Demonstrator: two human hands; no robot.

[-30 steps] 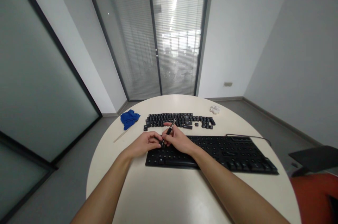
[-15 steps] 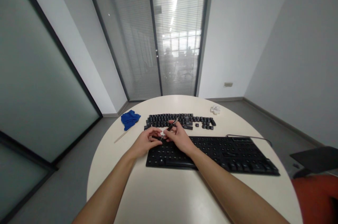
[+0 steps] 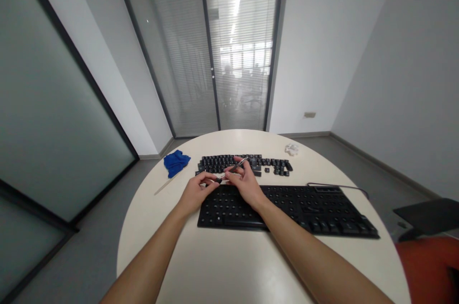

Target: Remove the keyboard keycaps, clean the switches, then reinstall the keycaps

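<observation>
My left hand (image 3: 198, 191) is closed in a pinch on a small black keycap (image 3: 219, 180), held just above the upper left edge of a black keyboard (image 3: 247, 220). In my right hand (image 3: 245, 184) is a slim pair of black-and-silver tweezers (image 3: 236, 166), slanted so that the tip meets the keycap. My fingertips nearly touch each other there. Most of the keyboard's keys are off, with bare key posts showing; a few caps remain at its lower right. My right forearm crosses over the keyboard and hides part of it.
Loose keycaps (image 3: 215, 163) lie in rows behind the keyboard. A blue cloth (image 3: 175, 163) and a thin wooden stick (image 3: 165, 185) rest at the left. Crumpled white tissue (image 3: 291, 149) sits at the back right. The keyboard's cable (image 3: 337, 185) runs toward the round table's (image 3: 208, 266) right edge.
The tweezers have turned to lie flatter, and their tip has risen to the keycap in my left fingers. Both hands have shifted only slightly.
</observation>
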